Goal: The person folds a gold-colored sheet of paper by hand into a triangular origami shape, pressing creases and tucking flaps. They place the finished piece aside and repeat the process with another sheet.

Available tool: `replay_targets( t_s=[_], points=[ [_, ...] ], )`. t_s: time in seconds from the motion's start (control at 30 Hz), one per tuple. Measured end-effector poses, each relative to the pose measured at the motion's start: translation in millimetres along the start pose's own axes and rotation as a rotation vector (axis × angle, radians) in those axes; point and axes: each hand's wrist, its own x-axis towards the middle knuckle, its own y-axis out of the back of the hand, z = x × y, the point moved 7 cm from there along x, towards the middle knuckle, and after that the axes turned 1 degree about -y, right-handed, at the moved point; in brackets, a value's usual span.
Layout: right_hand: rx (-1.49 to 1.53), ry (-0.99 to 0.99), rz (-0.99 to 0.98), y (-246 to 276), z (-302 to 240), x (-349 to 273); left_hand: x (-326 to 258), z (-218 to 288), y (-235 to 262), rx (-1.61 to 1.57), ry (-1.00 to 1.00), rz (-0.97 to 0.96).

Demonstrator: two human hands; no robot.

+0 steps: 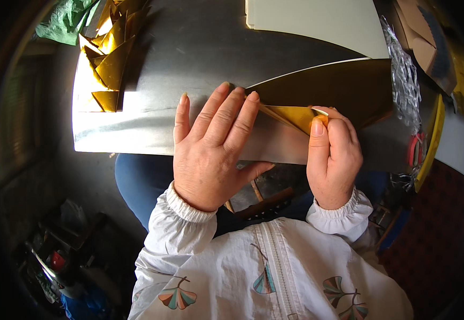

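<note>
My left hand lies flat, fingers spread, on the grey metal tabletop, its fingertips pressing the left end of a folded gold paper. My right hand pinches the right corner of that gold paper between thumb and forefinger, with a white underside showing at the corner. Behind the fold lies a large dark gold sheet.
A heap of folded gold paper pieces sits at the table's far left, beside a green crumpled bag. A stack of white sheets lies at the back. Crinkled clear plastic and a yellow edge are at the right.
</note>
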Motion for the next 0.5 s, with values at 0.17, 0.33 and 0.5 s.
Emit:
replay_targets(
  t_s=[0.17,0.33,0.5],
  points=[
    [-0.031,-0.115,-0.023,-5.2,13.4,-0.2,-0.9,-0.1,0.1,-0.068,0.033,0.011],
    [-0.233,-0.118,-0.022,-11.4,15.9,14.1,0.2,-2.0,-1.3,-0.089,0.030,0.026],
    [-0.333,-0.120,-0.082,-14.4,17.0,27.4,0.0,-3.6,-4.1,-0.038,0.059,-0.026]
  ],
)
